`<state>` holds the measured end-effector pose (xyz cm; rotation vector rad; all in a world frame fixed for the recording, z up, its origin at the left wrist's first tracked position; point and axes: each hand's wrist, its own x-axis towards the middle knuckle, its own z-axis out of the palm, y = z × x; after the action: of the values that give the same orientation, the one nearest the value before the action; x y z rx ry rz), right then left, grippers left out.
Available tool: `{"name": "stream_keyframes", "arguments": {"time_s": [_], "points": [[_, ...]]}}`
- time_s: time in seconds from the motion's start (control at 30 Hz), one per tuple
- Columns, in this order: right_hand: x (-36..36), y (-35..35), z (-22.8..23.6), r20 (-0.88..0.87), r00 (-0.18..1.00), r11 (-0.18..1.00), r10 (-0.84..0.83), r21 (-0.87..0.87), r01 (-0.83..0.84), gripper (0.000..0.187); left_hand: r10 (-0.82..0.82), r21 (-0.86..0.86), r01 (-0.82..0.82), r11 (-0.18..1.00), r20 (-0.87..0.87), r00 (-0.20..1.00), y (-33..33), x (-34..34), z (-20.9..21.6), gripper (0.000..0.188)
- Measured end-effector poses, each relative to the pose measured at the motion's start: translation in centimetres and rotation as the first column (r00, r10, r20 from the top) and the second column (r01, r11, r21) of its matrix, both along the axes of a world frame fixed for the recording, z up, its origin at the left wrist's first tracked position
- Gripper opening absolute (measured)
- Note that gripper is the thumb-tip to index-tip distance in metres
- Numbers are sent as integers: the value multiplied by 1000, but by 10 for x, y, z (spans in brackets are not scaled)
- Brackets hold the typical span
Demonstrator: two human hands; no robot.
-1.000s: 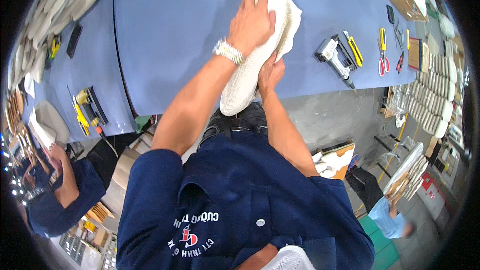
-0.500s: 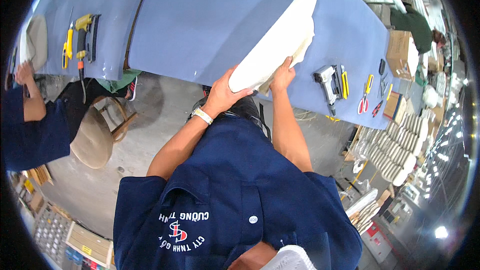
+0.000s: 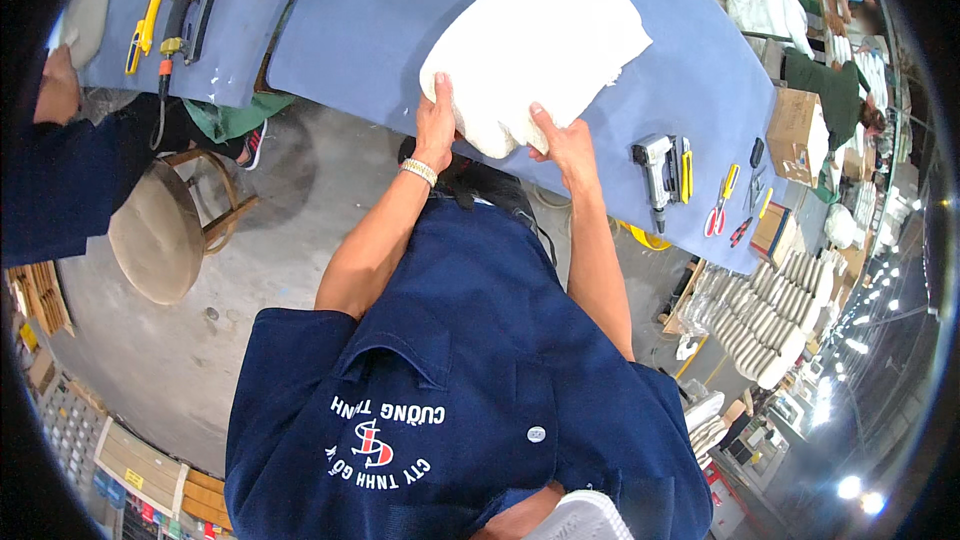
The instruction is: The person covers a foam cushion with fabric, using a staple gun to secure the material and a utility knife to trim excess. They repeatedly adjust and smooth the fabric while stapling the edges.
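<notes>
A white padded seat cushion [image 3: 535,40], rounded at its far left, lies over the blue table top with its broad face toward me. My left hand [image 3: 435,128] is closed on its near left edge, thumb on top. My right hand [image 3: 564,148] pinches the near edge farther right, where loose fabric bunches between the hands. The fingers under the cushion are hidden. To the right of my right hand lie a grey staple gun [image 3: 655,178] and a yellow utility knife [image 3: 686,170].
Red-and-yellow scissors [image 3: 720,205] and small tools lie near the table's [image 3: 340,50] right end, beside a cardboard box [image 3: 797,135]. At left are a yellow staple gun [image 3: 188,15], another cutter [image 3: 145,35], a co-worker's arm [image 3: 58,85] and a round-seated stool [image 3: 155,230]. Stacked pads [image 3: 770,310] stand at right.
The cushion has turned from nearly edge-on to showing its broad face, and it has come down over the table. Both hands have shifted their hold along its near edge.
</notes>
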<state>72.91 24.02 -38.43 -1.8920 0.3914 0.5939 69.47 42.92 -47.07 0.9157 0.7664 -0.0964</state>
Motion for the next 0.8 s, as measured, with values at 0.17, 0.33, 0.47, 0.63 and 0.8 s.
{"name": "stream_keyframes", "arguments": {"time_s": [0.17, 0.33, 0.47, 0.63, 0.8], "points": [[13, -9, 31, 74, 965, 910, 252, -357, -210, 44, 18, -192, -34, 981, -84, 996, 0, 14, 35, 76], [36, 17, 91, 209, 876, 889, 435, -254, -381, 42, 76, -501, -107, 859, -83, 994, -36, -11, 37, 63], [43, 15, 70, 121, 841, 846, 527, -169, -505, 43, 37, -376, -87, 923, -138, 990, -41, -20, 28, 51], [35, 8, 57, 206, 818, 840, 536, -37, -541, 43, -122, 749, -107, 654, 245, 962, -54, -64, 74, 61], [33, 13, 66, 222, 784, 814, 580, -133, -565, 54, -183, 852, -198, 485, 320, 930, -70, -73, 74, 60]]}}
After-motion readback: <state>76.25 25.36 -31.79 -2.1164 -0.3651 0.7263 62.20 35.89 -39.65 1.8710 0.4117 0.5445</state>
